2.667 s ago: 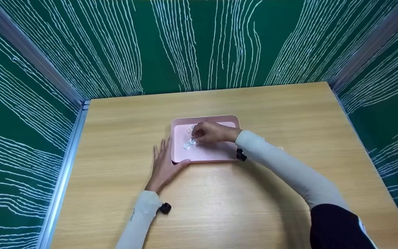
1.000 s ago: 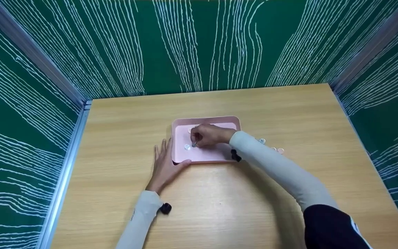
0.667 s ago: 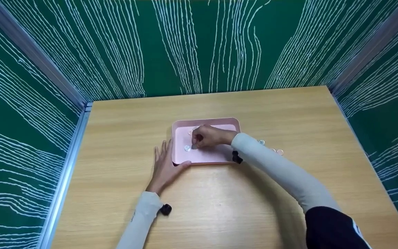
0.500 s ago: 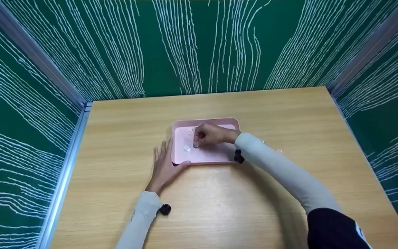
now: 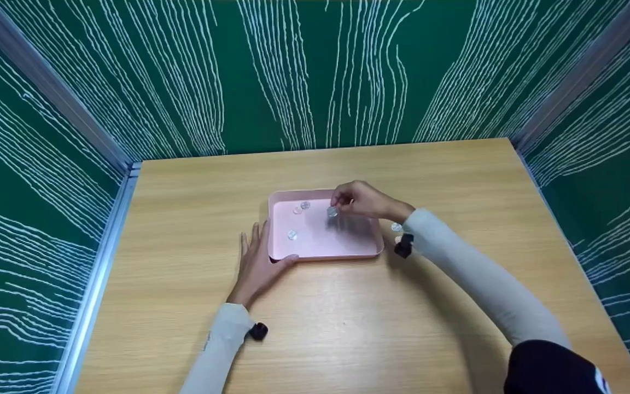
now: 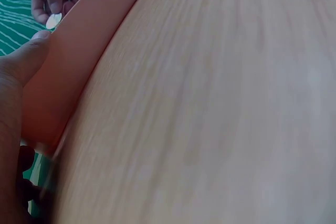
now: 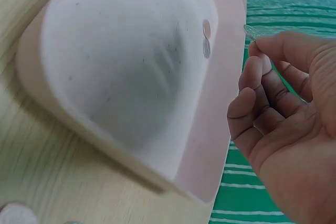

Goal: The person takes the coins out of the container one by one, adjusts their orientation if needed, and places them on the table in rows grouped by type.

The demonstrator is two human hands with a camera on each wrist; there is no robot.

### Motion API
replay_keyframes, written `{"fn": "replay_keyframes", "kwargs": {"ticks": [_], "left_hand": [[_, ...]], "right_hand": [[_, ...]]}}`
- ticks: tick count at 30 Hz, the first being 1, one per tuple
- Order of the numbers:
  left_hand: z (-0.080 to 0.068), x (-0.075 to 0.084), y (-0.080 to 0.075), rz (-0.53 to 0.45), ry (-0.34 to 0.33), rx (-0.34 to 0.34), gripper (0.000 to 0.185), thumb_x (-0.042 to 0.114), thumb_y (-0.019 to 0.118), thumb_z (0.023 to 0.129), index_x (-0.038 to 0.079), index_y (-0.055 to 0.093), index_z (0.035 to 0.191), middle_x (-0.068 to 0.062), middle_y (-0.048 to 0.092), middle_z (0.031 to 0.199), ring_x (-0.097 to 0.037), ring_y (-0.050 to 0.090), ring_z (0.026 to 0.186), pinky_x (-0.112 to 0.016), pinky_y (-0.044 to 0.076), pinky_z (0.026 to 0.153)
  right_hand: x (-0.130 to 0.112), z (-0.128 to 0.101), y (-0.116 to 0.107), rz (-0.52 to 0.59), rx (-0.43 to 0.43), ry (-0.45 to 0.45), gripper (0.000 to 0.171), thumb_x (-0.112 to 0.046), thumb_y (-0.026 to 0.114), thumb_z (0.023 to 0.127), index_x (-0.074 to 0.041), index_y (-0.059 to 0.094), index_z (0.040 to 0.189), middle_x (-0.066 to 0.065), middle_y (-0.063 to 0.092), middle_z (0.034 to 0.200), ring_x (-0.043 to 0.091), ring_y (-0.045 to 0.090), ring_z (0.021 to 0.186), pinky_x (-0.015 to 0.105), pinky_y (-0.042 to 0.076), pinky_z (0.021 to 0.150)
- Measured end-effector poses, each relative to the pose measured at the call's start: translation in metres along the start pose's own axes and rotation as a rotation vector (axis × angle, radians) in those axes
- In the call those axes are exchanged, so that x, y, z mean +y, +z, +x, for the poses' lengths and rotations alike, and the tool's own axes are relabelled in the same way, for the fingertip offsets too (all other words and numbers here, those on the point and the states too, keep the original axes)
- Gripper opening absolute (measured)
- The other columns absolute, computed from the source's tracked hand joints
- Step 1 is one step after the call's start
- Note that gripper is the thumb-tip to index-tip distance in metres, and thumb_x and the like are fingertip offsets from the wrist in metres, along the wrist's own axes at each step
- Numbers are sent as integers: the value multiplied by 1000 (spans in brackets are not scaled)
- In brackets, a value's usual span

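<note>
Between thumb and fingertips, my right hand (image 5: 367, 200) pinches a silvery coin (image 5: 332, 212) above the right half of a pink tray (image 5: 342, 241). That coin (image 7: 251, 31) is seen nearly edge-on in the right wrist view, the other fingers loosely curled beneath. My left hand (image 5: 256, 271) rests against the tray's near left corner, fingers fairly straight along the left side and thumb (image 6: 32, 59) on the front wall. Inside the tray lie a silvery coin (image 5: 292, 235) at front left, and a copper-toned coin (image 5: 297, 210) beside another silvery coin (image 5: 305, 205) farther back.
To the tray's right, a silvery coin (image 5: 396, 227) and a copper-toned coin (image 5: 398, 239) lie on the wooden table (image 5: 315, 323), partly near the right wrist camera (image 5: 404, 246). Green walls (image 5: 260, 126) with white wavy lines enclose the table's back and sides.
My right hand has lifted the silvery coin from the tray floor and moved right and back with it, uncovering the two coins at the back. The left hand keeps its place.
</note>
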State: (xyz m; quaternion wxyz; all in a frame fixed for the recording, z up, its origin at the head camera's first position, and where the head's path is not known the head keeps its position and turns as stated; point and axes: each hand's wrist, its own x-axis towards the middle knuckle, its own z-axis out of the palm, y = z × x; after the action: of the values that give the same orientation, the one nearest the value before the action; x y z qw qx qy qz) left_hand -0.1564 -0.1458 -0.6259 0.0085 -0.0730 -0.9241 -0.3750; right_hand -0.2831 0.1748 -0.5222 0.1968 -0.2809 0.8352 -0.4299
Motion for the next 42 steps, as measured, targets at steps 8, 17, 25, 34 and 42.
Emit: {"fn": "replay_keyframes", "kwargs": {"ticks": [8, 17, 25, 34, 42], "left_hand": [[0, 3, -2, -8, -45, -15, 128, 77, 80, 85, 18, 16, 179, -24, 14, 182, -40, 5, 170, -55, -15, 135], [-1, 3, -2, -23, -74, -27, 128, 75, 82, 85, 23, 13, 179, -21, 9, 183, -39, -1, 170, -53, -15, 135], [0, 0, 0, -10, -28, -7, 128, 79, 78, 85, 20, 15, 179, -24, 16, 181, -38, 6, 170, -53, -15, 136], [0, 0, 0, -10, -10, -4, 127, 77, 79, 85, 19, 16, 179, -24, 16, 181, -39, 7, 170, -55, -13, 136], [-1, 0, 1, -20, -44, -17, 128, 76, 81, 85, 22, 13, 179, -22, 13, 182, -38, 2, 170, -54, -14, 136]], "right_hand": [[5, -24, -15, 51, 58, 5, 17, 9, 72, 96, 4, 77, 111, 16, 77, 104, 22, 68, 91, 22, 59, 79], [9, -47, -27, 52, 124, 36, 13, 3, 74, 100, 2, 78, 113, 15, 76, 104, 27, 64, 91, 21, 55, 77], [17, -72, -31, 124, 196, 64, 16, 4, 73, 101, 4, 78, 116, 19, 74, 108, 27, 62, 93, 19, 56, 78], [35, -108, -30, 182, 262, 110, 16, 2, 75, 101, 6, 77, 116, 19, 74, 106, 20, 63, 89, 18, 57, 76], [50, -136, -22, 220, 297, 170, 17, -2, 76, 102, 3, 77, 119, 17, 73, 108, 21, 62, 90, 19, 57, 75]]}}
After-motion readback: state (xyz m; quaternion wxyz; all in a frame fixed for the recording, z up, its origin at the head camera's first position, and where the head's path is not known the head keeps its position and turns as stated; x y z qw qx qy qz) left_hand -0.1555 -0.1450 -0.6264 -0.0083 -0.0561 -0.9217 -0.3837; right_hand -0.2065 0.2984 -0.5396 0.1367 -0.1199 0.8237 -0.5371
